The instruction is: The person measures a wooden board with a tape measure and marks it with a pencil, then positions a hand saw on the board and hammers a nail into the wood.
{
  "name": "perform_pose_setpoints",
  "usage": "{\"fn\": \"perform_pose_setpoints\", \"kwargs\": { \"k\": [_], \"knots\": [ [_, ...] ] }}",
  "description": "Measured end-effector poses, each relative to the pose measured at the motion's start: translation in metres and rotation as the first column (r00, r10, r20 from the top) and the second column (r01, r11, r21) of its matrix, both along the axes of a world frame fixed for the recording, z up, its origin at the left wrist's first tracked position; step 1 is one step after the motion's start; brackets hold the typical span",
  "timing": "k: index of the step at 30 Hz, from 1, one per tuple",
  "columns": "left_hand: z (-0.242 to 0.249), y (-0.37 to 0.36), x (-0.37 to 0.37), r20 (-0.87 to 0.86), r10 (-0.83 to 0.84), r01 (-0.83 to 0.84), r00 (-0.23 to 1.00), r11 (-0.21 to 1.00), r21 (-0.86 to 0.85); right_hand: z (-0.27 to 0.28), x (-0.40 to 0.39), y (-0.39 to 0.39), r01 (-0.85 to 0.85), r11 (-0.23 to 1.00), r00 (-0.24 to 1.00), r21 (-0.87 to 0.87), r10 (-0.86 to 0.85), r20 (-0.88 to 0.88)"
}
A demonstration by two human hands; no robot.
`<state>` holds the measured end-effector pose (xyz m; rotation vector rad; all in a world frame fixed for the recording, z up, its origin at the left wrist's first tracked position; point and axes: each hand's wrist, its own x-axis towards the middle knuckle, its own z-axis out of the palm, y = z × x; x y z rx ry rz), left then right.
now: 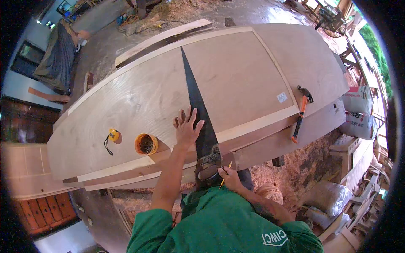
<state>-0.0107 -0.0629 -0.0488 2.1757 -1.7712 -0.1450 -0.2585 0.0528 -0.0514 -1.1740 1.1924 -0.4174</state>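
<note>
A handsaw (197, 101) lies across the plywood panel (139, 92), its dark blade pointing away and its worn handle (209, 162) near my body. My left hand (187, 131) rests with spread fingers at the blade's left edge, fingertips over the blade. Close to the saw handle, my right hand (232, 179) pinches a yellow pencil (224, 180). Pale wood strips (261, 122) frame the panel around the blade.
Left on the panel are a yellow tape measure (113, 135) with a black strap and an orange tub (146, 144) of small dark pieces. A claw hammer (301, 111) lies at the right edge. Sawdust (287, 194) covers the floor; filled sacks (358, 124) stand at right.
</note>
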Motion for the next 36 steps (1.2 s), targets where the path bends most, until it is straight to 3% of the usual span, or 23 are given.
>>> {"fn": "perform_pose_setpoints", "kwargs": {
  "k": [2,18,26,36],
  "knots": [
    [-0.003,0.0,0.001,-0.025,0.006,-0.006,1.0,1.0,0.01,0.001,-0.002,-0.002,-0.09,0.996,0.993,0.003,0.09,-0.075],
    [-0.004,0.0,0.001,0.005,-0.001,0.001,1.0,1.0,-0.022,-0.001,0.001,0.001,-0.036,0.994,0.999,-0.103,0.032,-0.043],
    [-0.001,-0.001,0.0,-0.007,0.012,-0.012,1.0,1.0,0.011,0.011,-0.001,-0.006,-0.067,0.998,0.995,-0.005,0.066,-0.07],
    [0.004,0.0,-0.002,-0.031,0.011,-0.012,0.999,1.0,-0.026,0.013,-0.002,-0.01,-0.106,0.992,0.991,-0.072,0.099,-0.092]
  ]
}}
